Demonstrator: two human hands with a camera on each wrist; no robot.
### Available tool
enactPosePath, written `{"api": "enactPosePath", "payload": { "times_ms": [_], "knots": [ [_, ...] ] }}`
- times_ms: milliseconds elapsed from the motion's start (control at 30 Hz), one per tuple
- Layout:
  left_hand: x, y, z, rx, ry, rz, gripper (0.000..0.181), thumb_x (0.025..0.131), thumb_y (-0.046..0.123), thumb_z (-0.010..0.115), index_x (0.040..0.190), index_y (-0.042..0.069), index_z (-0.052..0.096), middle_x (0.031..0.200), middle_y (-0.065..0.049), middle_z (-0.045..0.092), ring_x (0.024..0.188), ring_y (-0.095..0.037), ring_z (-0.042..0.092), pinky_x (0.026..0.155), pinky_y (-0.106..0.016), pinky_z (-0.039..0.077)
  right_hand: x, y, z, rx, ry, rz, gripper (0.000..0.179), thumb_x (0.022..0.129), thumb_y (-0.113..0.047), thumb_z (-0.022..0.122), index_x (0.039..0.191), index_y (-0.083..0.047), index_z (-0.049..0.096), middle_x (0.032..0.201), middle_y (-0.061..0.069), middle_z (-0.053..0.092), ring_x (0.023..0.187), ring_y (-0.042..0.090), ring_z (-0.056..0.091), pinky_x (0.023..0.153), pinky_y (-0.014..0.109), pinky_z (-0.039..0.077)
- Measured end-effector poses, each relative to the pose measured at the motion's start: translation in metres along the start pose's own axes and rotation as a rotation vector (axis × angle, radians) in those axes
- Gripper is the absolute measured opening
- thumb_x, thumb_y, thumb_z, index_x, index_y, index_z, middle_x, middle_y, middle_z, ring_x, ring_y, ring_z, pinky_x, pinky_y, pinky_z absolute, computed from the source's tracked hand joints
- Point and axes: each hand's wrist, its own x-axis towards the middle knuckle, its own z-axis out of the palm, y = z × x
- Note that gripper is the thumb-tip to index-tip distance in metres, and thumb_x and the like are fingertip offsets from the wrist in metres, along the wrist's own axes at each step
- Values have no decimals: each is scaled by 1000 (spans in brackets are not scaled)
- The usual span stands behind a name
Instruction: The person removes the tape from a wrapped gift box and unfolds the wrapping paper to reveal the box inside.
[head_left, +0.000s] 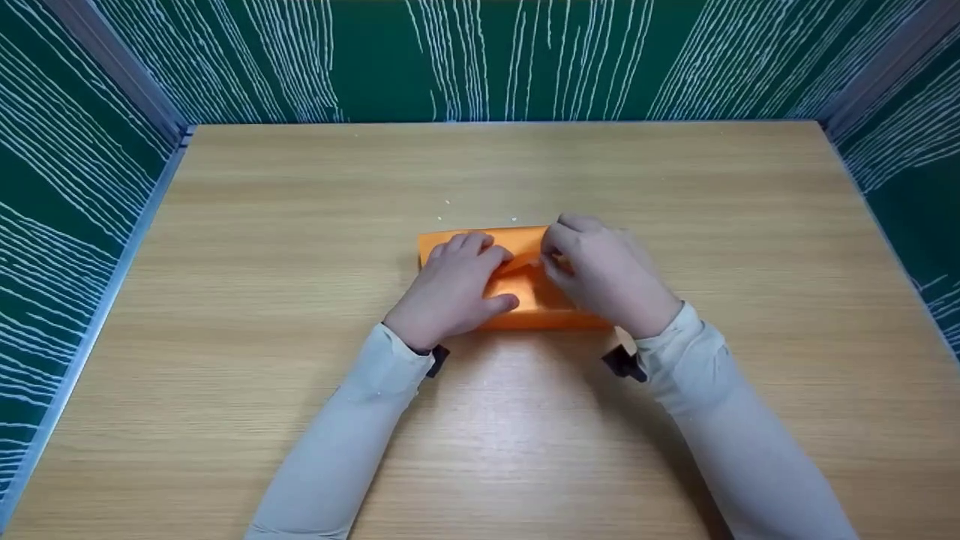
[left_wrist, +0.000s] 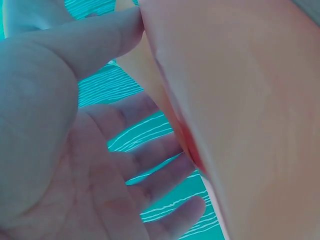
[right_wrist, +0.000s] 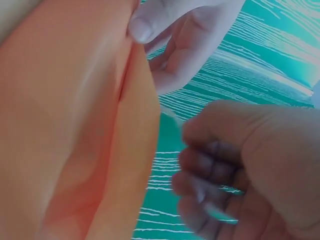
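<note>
A flat orange packet with a folded flap (head_left: 529, 288) lies on the table, partly covered by both hands. My left hand (head_left: 456, 289) rests on its left half with the fingers fairly straight. In the left wrist view, that thumb touches the edge of the packet (left_wrist: 240, 100) and the other fingers reach behind it. At the packet's right part, my right hand (head_left: 604, 266) has its fingers curled in. The right wrist view shows it pinching a thin clear strip (right_wrist: 171, 118) that runs from the edge of the flap (right_wrist: 137, 135); a dark gap shows beneath the flap.
The wooden table (head_left: 225, 315) reaches back to a green wall with white wavy lines (head_left: 510, 60), and similar panels stand at both sides. A few tiny white specks (head_left: 514, 219) lie behind the packet. Dark wrist cameras (head_left: 624, 364) hang under the sleeves.
</note>
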Motion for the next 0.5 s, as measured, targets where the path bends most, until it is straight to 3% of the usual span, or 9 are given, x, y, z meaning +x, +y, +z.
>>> {"api": "enactPosePath", "payload": {
  "times_ms": [100,233,367,500],
  "knots": [
    [1,0,0,-4,-7,-2,61,97,52,66,145,16,57,155,-10,45,145,-30,36,121,-47,27,-5,7,1,36,29,-37,11,92,-14,78,97,-8,72,90,7,63,80,23,62,75,35,58],
    [2,0,0,-15,-11,-4,61,97,52,66,145,15,57,154,-10,44,144,-30,36,120,-46,30,-15,15,5,13,-11,-57,18,91,-21,79,103,-8,74,93,6,64,79,21,61,74,34,57],
    [2,0,0,-14,-14,-15,62,96,51,67,146,15,57,155,-10,44,145,-30,36,119,-46,34,-19,12,15,-10,-63,-122,26,90,-28,81,105,-8,76,93,5,63,77,20,57,69,31,53],
    [3,1,1,-7,-24,-29,64,96,52,67,147,16,56,157,-10,42,146,-30,34,118,-47,35,-17,8,23,-31,-45,-168,19,90,-25,82,102,-10,77,89,4,62,76,19,55,67,29,51]
  ]
}}
